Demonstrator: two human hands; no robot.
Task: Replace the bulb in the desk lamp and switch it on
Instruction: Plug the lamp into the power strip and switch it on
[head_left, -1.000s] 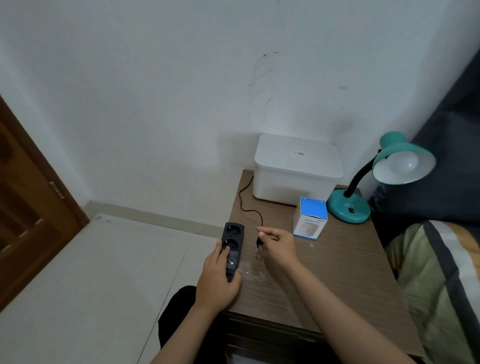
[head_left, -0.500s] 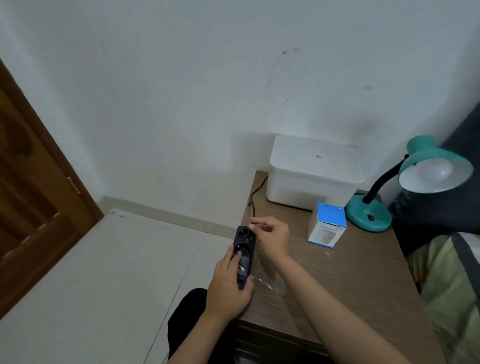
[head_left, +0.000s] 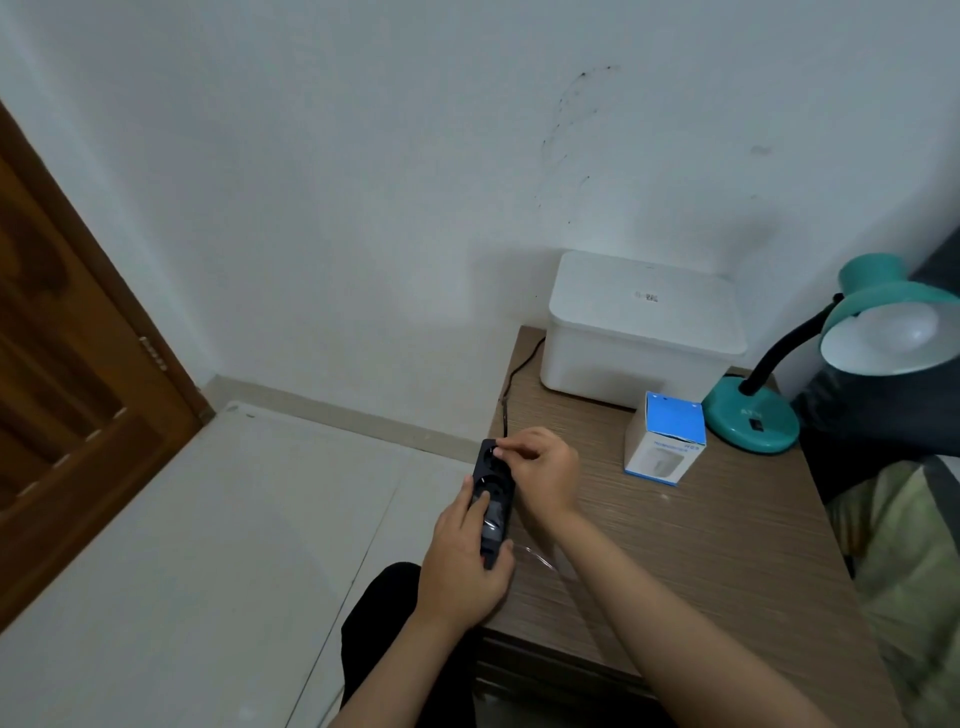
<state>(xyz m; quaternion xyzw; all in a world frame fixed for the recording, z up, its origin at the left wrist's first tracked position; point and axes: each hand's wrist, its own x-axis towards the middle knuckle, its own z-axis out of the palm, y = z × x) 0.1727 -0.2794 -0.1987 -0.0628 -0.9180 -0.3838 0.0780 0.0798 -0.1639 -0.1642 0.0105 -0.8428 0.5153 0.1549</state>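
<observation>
— Head view, item one: white wall, wooden door at the left, pale floor, brown bedside table in the corner. What stands on it?

— White lidded box at the back. Blue-and-white bulb carton just in front of it. Teal desk lamp at the right, gooseneck bent, a white bulb seated in the shade, unlit.

— Item two, the hands?

— Left hand wraps the near end of a black power strip at the table's left edge, thumb laid on top. Right hand sits over the strip's far socket, fingertips pinched together, seemingly on the plug; the plug itself is hidden. Black cord runs back behind the box.

— Step in hand?

— Plugging the lamp in, by my reckoning. Best done with the strip pinned flat, pins squared to the holes, pushed straight down until seated, cord left slack. Then the rocker on the lamp base.
</observation>
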